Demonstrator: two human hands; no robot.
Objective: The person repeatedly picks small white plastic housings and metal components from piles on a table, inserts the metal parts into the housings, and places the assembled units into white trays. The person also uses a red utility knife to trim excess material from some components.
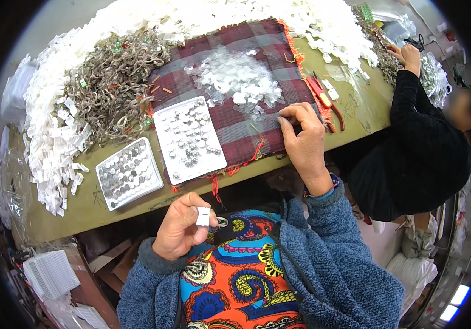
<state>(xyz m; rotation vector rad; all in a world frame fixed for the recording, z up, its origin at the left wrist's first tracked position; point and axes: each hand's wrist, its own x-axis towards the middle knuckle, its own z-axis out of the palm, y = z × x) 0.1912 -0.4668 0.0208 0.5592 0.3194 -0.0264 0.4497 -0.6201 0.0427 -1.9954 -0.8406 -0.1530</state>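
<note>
My left hand point(183, 226) is closed near my lap, in front of the table edge. Between its thumb and fingers it grips a small white rectangular plastic case point(203, 216) with a dark slit. A thin looped piece point(221, 222) shows beside the fingertips. My right hand point(306, 137) is over the near right part of the dark plaid cloth point(186, 57), thumb and forefinger brought together; anything between them is too small to make out. Beyond it lies a heap of small clear plastic pieces point(241, 77). Left of the heap, a white tray point(165, 129) holds round silvery pieces.
A second white tray point(153, 183) of round pieces sits near the table edge. Tangled wires point(117, 82) and white plastic cases point(43, 120) are piled left. Red-handled scissors point(320, 94) lie right of the cloth. A co-worker's hand point(409, 56) reaches into wires at far right.
</note>
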